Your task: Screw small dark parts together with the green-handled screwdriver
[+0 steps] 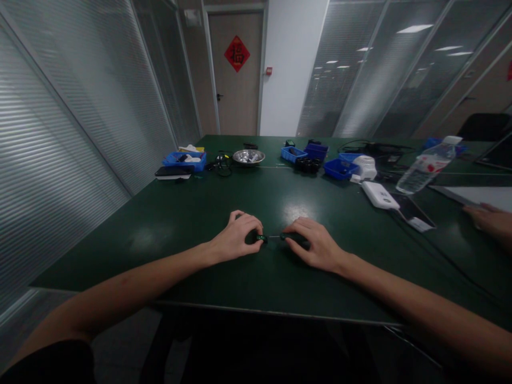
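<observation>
My left hand (242,237) pinches a small dark-green part (262,238) between thumb and fingers, low over the table; it looks like a little circuit board, but it is too small to be sure. Facing it, my right hand (314,242) grips a small screwdriver (275,237) by its dark handle, most of which the fingers hide. The thin metal shaft points left and its tip meets or nearly meets the green part; I cannot tell which. Both wrists stay close to the dark green tabletop (192,213).
Along the back are a blue tray (184,160), a metal bowl (248,156) and blue bins (339,169). To the right lie a white power bank (380,196), a dark phone-like slab (412,210) and a tilted-looking water bottle (428,166). Another person's hand (490,218) rests at the right edge.
</observation>
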A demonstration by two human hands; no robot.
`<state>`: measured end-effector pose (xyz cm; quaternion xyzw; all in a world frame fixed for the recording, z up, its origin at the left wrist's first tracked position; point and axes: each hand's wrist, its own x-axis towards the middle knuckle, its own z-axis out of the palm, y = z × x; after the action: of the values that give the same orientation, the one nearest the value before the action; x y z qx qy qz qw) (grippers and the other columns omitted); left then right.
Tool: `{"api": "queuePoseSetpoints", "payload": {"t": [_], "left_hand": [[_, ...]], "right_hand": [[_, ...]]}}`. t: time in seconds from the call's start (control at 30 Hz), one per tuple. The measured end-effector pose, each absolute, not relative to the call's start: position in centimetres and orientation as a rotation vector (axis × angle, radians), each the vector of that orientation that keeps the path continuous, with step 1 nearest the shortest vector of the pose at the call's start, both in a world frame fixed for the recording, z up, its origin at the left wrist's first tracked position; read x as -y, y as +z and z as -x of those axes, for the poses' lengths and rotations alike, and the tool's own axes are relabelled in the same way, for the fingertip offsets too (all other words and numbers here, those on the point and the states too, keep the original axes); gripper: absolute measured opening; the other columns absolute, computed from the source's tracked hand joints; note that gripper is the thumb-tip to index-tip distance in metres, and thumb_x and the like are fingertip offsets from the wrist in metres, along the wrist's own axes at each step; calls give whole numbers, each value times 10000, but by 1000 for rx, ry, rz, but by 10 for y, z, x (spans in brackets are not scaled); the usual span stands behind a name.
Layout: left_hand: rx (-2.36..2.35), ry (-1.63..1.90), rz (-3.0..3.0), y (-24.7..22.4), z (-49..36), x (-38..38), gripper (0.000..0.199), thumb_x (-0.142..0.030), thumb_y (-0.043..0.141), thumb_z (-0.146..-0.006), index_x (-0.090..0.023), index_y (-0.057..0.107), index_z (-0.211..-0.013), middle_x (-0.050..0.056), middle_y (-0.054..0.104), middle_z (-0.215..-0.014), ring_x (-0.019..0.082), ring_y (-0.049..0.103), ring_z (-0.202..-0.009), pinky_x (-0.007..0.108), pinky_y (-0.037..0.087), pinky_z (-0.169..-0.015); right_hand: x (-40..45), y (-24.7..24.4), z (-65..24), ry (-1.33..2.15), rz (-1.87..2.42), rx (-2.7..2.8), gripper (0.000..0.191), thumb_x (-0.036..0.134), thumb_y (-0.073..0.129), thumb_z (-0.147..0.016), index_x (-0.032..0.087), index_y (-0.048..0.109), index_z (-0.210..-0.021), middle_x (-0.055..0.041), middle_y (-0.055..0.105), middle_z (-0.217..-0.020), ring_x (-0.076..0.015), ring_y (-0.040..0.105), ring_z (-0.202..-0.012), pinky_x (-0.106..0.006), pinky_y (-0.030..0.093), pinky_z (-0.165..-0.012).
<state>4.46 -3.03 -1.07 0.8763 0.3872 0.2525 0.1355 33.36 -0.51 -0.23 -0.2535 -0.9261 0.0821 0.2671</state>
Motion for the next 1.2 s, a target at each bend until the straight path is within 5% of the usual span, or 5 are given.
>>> {"api": "queuePoseSetpoints", "payload": {"t": [1.2], "left_hand": [[-1033, 670, -2528, -7, -43, 30, 163, -335, 616, -973, -223, 626, -1090, 41, 703, -1144, 221, 610, -1125, 451, 256, -1150]], "right_hand": [[6, -7, -332, 251, 655, 2569, 215, 319, 519, -1042, 187, 635, -1166, -100, 681, -1009, -232, 622, -902, -399, 515, -796]]}}
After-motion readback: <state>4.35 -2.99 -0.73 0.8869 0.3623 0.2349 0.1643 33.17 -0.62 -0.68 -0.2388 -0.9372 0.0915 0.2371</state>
